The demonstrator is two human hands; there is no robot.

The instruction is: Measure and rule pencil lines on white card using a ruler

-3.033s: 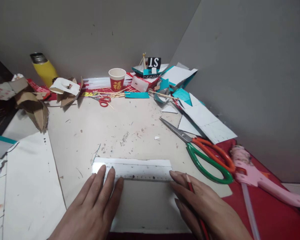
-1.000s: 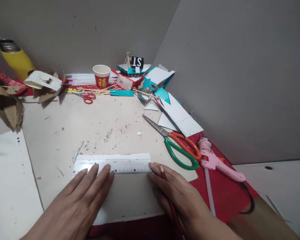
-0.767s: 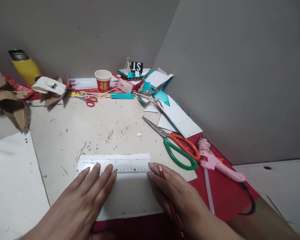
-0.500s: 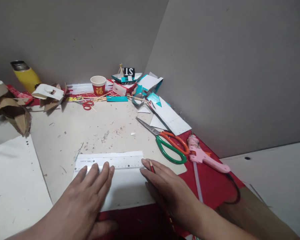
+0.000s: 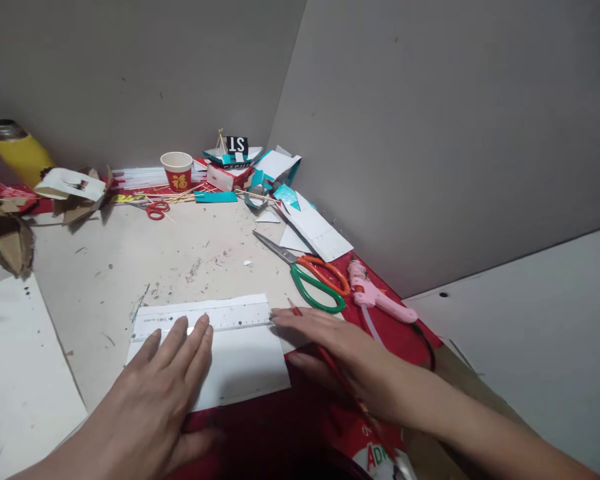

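Observation:
My left hand lies with its fingers stretched out over a clear ruler, pressing it onto a white sheet of card. The ruler runs along the upper part of the card. At the card's right edge, my right hand holds a red pencil loosely between its fingers, with the tip pointing up and away from the card. Its fingertips touch the ruler's right end. Large scissors with green and orange handles lie just beyond the right hand.
A pink glue gun lies on red material at the right. Along the back stand a red paper cup, a small paper boat and small red scissors. Cardboard pieces, a yellow bottle and a white sheet are at left.
The view has shifted right, so things appear further left. My right hand has turned, and the pencil now lies tilted back across it. The left hand stays on the ruler.

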